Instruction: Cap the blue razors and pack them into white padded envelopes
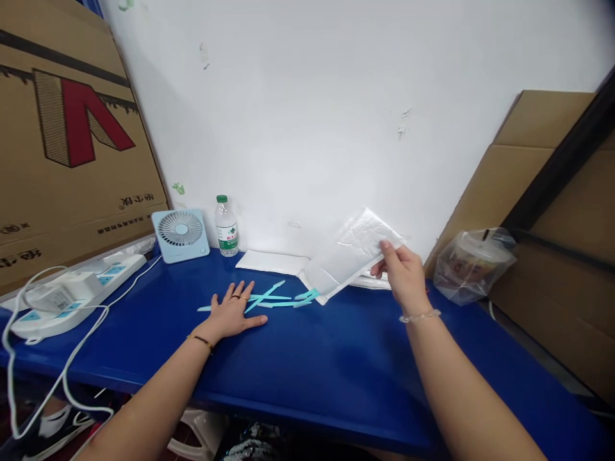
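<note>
A person's right hand [403, 272] pinches the edge of a silvery-white pouch [353, 253] between thumb and fingers, holding it slanted above a blue surface [298, 365], to the right of a green-capped bottle [227, 230]. The left hand [231, 315] lies palm down with fingers spread, gripping nothing, on the near side of the bottle.

Slim turquoise sticks [265, 298] lie partly crossed, nearer the person than the bottle and slightly to its right. They reach from beside and beneath the left hand's fingers to the pouch's lower end, well apart from the right hand; whether the farthest tips sit inside the pouch or only against it cannot be told.

A flat white packet [273, 262] rests just right of the bottle, along the wall [307, 128]. Just left of the bottle stands a pale blue fan [181, 232]; farther left lies a white power strip [115, 276] with adapters plugged in. Well to the bottle's right, beyond the right hand, a lidded cup [473, 256] sits in a clear plastic bag.
</note>
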Demonstrator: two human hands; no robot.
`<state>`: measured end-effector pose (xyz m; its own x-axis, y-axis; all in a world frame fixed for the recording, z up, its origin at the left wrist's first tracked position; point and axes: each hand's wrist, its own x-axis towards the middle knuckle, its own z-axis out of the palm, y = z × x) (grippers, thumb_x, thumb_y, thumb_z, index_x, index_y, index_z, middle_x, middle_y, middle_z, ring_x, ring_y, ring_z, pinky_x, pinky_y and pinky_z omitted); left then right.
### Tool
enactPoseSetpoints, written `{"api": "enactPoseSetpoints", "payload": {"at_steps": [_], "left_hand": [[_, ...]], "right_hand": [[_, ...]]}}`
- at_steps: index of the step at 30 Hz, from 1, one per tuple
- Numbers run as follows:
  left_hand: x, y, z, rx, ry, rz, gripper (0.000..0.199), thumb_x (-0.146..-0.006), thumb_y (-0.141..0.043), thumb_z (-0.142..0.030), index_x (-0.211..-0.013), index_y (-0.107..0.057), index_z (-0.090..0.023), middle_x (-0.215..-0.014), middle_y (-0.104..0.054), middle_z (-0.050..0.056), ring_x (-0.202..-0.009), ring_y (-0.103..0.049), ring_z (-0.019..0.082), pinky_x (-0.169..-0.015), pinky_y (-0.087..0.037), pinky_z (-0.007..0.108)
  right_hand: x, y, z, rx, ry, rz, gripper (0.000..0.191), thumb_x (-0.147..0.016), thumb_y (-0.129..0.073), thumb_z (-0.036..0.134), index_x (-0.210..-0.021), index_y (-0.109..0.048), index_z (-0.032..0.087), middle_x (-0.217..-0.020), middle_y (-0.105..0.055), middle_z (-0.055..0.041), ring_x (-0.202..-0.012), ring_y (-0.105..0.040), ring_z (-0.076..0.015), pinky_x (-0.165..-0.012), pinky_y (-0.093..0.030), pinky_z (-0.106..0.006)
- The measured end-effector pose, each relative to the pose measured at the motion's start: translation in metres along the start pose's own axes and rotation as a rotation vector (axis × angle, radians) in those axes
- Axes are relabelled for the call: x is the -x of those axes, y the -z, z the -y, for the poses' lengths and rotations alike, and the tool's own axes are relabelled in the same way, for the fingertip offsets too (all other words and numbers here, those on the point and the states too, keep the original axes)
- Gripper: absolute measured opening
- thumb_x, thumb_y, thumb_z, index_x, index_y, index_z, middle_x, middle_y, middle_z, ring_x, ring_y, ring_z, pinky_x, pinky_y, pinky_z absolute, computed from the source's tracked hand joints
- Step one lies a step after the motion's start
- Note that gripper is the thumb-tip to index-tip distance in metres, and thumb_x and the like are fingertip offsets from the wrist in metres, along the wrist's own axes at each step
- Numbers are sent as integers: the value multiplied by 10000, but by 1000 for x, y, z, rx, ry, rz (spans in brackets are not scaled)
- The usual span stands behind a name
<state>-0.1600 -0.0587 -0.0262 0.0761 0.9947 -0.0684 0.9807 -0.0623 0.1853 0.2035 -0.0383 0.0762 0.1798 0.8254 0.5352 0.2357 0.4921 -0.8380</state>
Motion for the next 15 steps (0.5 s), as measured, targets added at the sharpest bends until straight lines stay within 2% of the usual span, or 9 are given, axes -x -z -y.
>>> {"api": "enactPoseSetpoints", "payload": {"at_steps": [5,11,13,15], "left_hand": [[-27,-5,-42,3,-228,1,983,-689,-361,-789,-1466,-92,-250,-1528,-100,94,-1394,-52,345,-1048,-68,633],[-32,-24,-82,50,-389,-50,819,-767,-291,-748,-1432,-253,-271,-1514,-203,64,-1391,-125,307,-1088,-107,554],[-30,-28,-92,65,-416,-67,784,-792,-269,-729,-1421,-284,-263,-1506,-233,66,-1389,-147,293,-1096,-133,522],[-28,-31,-104,72,-434,-82,744,-816,-257,-701,-1409,-313,-254,-1497,-260,71,-1386,-166,283,-1100,-156,496]], "right_hand": [[-5,32,34,206,106,-54,444,-804,-541,557,-615,-544,155,-431,-576,3,-376,-526,-105,-408,-425,-195],[-7,64,52,425,134,-75,440,-820,-517,550,-607,-562,167,-419,-560,13,-361,-520,-112,-389,-406,-208],[-5,74,56,486,190,-168,441,-822,-511,549,-598,-562,172,-424,-553,15,-359,-512,-113,-387,-399,-216],[-4,82,61,521,271,-318,432,-829,-500,543,-610,-566,177,-438,-547,17,-358,-501,-112,-390,-392,-224]]}}
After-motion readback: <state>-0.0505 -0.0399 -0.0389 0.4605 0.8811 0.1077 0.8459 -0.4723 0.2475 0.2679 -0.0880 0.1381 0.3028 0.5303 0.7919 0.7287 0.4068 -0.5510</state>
